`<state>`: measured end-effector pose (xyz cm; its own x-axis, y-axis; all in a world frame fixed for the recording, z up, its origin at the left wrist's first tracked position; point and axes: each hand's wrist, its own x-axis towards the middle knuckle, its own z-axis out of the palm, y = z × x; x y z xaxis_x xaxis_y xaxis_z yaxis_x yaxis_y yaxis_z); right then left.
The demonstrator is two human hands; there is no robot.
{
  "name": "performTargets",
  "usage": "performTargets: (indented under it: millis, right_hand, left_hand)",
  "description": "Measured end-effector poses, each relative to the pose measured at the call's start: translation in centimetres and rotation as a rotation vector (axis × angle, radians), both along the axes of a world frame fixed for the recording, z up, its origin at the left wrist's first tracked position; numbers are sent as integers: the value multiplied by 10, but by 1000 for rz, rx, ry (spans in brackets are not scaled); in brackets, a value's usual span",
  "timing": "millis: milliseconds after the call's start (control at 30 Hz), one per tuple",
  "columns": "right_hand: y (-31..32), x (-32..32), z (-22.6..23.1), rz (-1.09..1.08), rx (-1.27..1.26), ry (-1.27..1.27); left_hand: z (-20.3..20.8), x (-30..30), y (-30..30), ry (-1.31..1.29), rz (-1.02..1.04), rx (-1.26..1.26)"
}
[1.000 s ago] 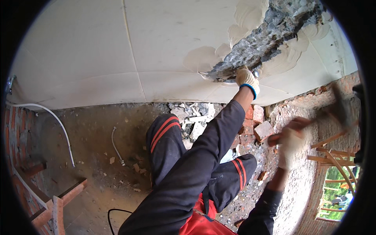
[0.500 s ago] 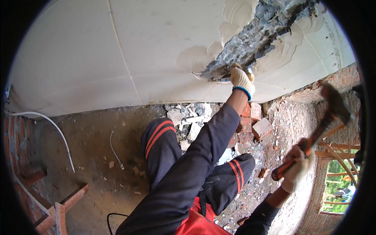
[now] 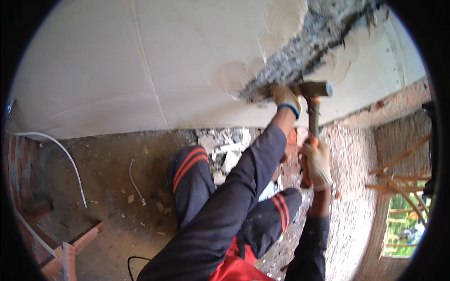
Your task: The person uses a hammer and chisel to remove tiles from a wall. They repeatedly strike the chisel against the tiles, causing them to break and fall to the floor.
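Note:
My left hand [image 3: 286, 97], in a knitted work glove with a blue cuff, is closed round a metal chisel [image 3: 262, 92] at the lower end of a broken grey channel [image 3: 293, 56] in the white wall. Most of the chisel is hidden by the glove. In my gloved right hand [image 3: 317, 165] is a hammer [image 3: 314, 112] with an orange-and-dark handle. Its blocky steel head is up against the chisel's end, just right of my left hand; whether they touch I cannot tell.
Brick pieces [image 3: 291, 145] and white rubble [image 3: 229, 154] lie below the wall. A white hose [image 3: 65, 152] hangs at the left, and a short hose [image 3: 135, 182] lies on the floor. A reddish metal frame [image 3: 86, 232] stands lower left. A window opening [image 3: 403, 220] is far right.
My right hand has swung the hammer left and up from the right side to the chisel's end. My left hand has stayed at the channel, still holding the chisel.

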<state>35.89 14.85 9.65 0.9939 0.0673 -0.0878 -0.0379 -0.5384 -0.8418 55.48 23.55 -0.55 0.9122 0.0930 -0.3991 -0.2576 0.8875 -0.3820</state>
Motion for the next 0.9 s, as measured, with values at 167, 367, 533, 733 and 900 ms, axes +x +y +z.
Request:
performTargets:
  millis: [167,367,533,733,900]
  right_hand:
    - [-39,-12,38,-116,359,-145]
    - [-30,-15,120,76,663,-728]
    - [-12,0,52,-171,157,-481]
    - [-18,-4,22,-32,72,72]
    - [-53,-50,121,-121,249,-608]
  left_hand:
    - [2,-11,9,97,-212,42]
    - [23,-26,12,207,-249,92]
    - [19,-32,11,98,-223,116]
    - [9,-24,12,156,-272,94]
    - [15,-28,10,87,-190,157]
